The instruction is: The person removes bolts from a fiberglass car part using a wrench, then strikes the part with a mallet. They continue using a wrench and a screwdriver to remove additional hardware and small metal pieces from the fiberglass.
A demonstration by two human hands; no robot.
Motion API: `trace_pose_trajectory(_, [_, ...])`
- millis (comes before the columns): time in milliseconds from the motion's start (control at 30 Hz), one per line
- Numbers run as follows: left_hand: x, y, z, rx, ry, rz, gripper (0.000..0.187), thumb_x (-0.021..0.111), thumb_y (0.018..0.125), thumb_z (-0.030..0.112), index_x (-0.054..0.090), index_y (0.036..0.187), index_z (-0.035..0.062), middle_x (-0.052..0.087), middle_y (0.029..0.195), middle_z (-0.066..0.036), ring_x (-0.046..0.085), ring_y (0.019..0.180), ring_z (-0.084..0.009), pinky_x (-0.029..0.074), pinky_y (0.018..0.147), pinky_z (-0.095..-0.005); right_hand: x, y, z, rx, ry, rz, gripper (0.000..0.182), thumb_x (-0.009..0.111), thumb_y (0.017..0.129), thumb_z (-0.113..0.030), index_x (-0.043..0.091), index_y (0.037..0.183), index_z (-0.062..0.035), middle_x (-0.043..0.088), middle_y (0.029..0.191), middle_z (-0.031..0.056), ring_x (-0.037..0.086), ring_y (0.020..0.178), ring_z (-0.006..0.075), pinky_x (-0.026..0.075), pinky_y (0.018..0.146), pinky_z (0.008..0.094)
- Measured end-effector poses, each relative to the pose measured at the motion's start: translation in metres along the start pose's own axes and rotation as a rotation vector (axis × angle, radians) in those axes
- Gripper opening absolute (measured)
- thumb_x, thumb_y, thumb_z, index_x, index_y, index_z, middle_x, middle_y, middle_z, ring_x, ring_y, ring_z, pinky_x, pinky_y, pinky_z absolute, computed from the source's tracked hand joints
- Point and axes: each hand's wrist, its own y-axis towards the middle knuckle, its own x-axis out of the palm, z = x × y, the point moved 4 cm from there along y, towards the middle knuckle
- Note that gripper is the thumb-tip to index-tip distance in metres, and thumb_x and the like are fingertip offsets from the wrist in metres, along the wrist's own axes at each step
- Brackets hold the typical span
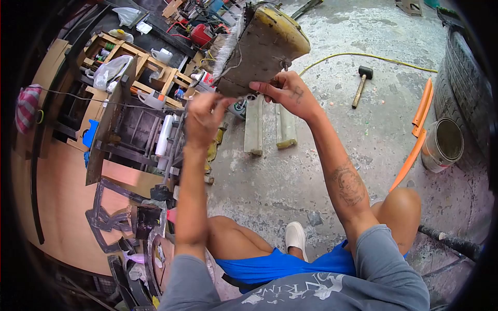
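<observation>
A worn, seat-like piece [259, 54] with a flat grey-brown face and a yellow padded edge is tilted up at the top centre. A thin cord or wire runs over its face, and a small metal fitting sticks out at its right. My right hand [291, 93] is closed at its lower edge, thumb on the near side. By its lower left corner is my left hand [204, 118], slightly blurred, with thumb and fingers pinched together. Whatever is between those fingers is too small to make out. What supports the piece from behind is hidden.
A mallet [362, 85] and two narrow blocks [254, 127] lie on the concrete floor. On the right are orange strips [421, 111], a metal can [442, 145] and tyres [464, 88]. A wooden crate [140, 65], bottles and cluttered shelving stand left.
</observation>
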Motion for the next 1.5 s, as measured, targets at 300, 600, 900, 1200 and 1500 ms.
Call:
trace_pose_trajectory(300, [0.121, -0.074, 0.043, -0.915, -1.250, 0.258, 0.039, 0.055, 0.098, 0.040, 0.064, 0.080, 0.0064, 0.059, 0.069, 0.000, 0.053, 0.065, -0.0130, 0.045, 0.070, -0.0309, 0.003, -0.003, 0.004, -0.021, -0.019, 0.010, 0.039, 0.075, 0.083, -0.040, 0.071, 0.076, -0.0018, 0.058, 0.061, -0.0006, 0.051, 0.060, 0.0058, 0.041, 0.056, 0.0245])
trace_pose_trajectory(600, [-0.027, 0.029, 0.023, 0.242, 0.339, 0.085, 0.013, 0.073, 0.081, 0.019, 0.068, 0.079, 0.0075, 0.063, 0.075, -0.007, 0.058, 0.073, -0.0256, 0.041, 0.072, -0.0375, -0.002, -0.002, -0.002, 0.014, 0.026, 0.025, 0.039, 0.077, 0.081, -0.041, 0.071, 0.079, -0.0020, 0.058, 0.065, -0.0007, 0.052, 0.061, 0.0061, 0.041, 0.056, 0.0249])
trace_pose_trajectory(900, [0.131, -0.049, 0.081, -0.903, -1.505, 0.269, 0.049, 0.046, 0.098, 0.052, 0.056, 0.083, 0.0068, 0.058, 0.069, -0.002, 0.058, 0.065, -0.0151, 0.051, 0.069, -0.0322, 0.000, -0.003, 0.000, -0.043, 0.105, 0.031, 0.038, 0.076, 0.083, -0.037, 0.066, 0.069, -0.0035, 0.058, 0.062, -0.0018, 0.049, 0.058, 0.0046, 0.040, 0.055, 0.0235])
trace_pose_trajectory(1200, [0.026, -0.013, -0.007, -0.249, -0.183, 0.168, 0.036, 0.061, 0.094, 0.033, 0.065, 0.078, 0.0007, 0.063, 0.071, -0.003, 0.057, 0.063, -0.0143, 0.044, 0.059, -0.0310, -0.014, -0.006, -0.012, -0.015, 0.018, 0.034, 0.040, 0.074, 0.084, -0.039, 0.068, 0.069, -0.0024, 0.056, 0.059, -0.0023, 0.050, 0.059, 0.0053, 0.041, 0.056, 0.0246])
trace_pose_trajectory(1500, [0.141, -0.057, 0.072, -0.967, -1.657, 0.258, 0.048, 0.053, 0.095, 0.051, 0.059, 0.088, 0.0041, 0.063, 0.080, -0.006, 0.062, 0.068, -0.0200, 0.053, 0.068, -0.0361, 0.000, -0.005, -0.005, 0.008, 0.062, 0.035, 0.037, 0.076, 0.083, -0.038, 0.068, 0.072, -0.0035, 0.056, 0.061, -0.0024, 0.049, 0.058, 0.0043, 0.038, 0.054, 0.0231])
